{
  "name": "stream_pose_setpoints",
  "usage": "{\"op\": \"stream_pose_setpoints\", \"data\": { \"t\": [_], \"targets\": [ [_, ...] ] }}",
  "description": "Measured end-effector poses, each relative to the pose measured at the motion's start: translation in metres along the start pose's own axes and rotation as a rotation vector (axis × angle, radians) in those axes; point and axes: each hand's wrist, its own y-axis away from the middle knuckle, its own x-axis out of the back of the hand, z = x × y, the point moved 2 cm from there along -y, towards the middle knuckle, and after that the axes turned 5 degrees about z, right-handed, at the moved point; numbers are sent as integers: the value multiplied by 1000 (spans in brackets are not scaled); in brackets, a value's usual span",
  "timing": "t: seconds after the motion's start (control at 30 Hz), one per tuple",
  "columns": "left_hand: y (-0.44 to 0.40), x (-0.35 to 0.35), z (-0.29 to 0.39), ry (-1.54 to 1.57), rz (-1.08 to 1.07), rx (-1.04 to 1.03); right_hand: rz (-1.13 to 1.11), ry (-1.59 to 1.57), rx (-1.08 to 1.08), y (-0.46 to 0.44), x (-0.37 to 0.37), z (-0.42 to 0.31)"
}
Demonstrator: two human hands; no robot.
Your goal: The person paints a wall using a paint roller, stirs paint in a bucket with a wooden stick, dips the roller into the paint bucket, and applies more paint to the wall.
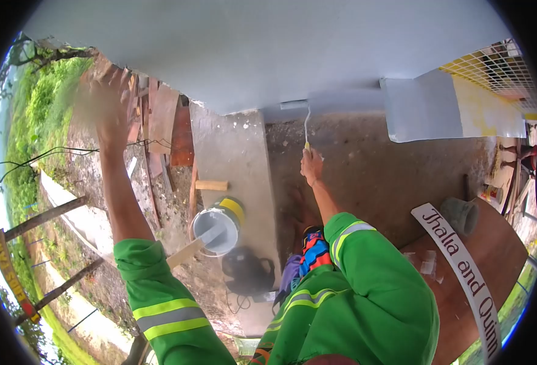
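My right hand [311, 165] is closed around the handle of a paint roller [307, 125]. The white roller head lies against the lower part of a grey painted wall [268, 55]. My left hand [101, 91] is raised at the far left, beside the wall's edge. Motion blur smears its fingers, so their shape is unclear. Below, between my arms, stands a paint bucket [234, 208] with grey paint inside and a yellow band. A flat wooden stick [184, 254] rests across its rim, its end coated in grey.
Beside the bucket are a wood block [212, 185] and a dark rounded object [248, 271]. Planks [162, 115] lean at left, near wire and wooden rails [55, 222]. At right are a brown board [463, 292], a lettered white strip [457, 261] and a grey bucket [461, 214].
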Motion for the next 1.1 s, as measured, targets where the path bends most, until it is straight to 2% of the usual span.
{"op": "stream_pose_setpoints", "data": {
  "t": [0.07, 0.17, 0.27, 0.37, 0.4, 0.57, 0.63, 0.73, 0.83, 0.87, 1.0, 1.1],
  "targets": [
    [0, 0, -5, -1, 11, 16, -18, -75, -74, 30, 12, -22],
    [-2, 7, 5, 2, -9, -31, 1, -39, -61, 40, 22, -32],
    [-5, 14, -1, -60, -54, -70, 13, -51, -77, 17, 26, -28],
    [-3, 4, 9, -26, -14, -14, 20, -63, -114, -7, 27, -33],
    [-7, 10, -2, 77, 41, -6, 4, -74, -95, -13, 28, -36],
    [-5, 9, -2, 13, 35, -12, -61, -71, -16, -16, 39, -61],
    [-7, 12, -2, 0, -6, -14, -92, -84, -8, 5, 44, -82],
    [-9, 1, 9, -64, 88, 89, -135, -115, 12, 48, 54, -117],
    [-18, 15, -5, -42, 54, 64, -147, -153, 42, 92, 62, -157],
    [-9, 17, -6, -47, -47, -55, -145, -166, 53, 107, 65, -169],
    [-8, 1, 14, -101, 42, 38, -135, -171, 175, 154, 73, -214],
    [-7, 2, 14, -71, 18, 43, -113, -184, 302, 185, 72, -249]
  ]
}}
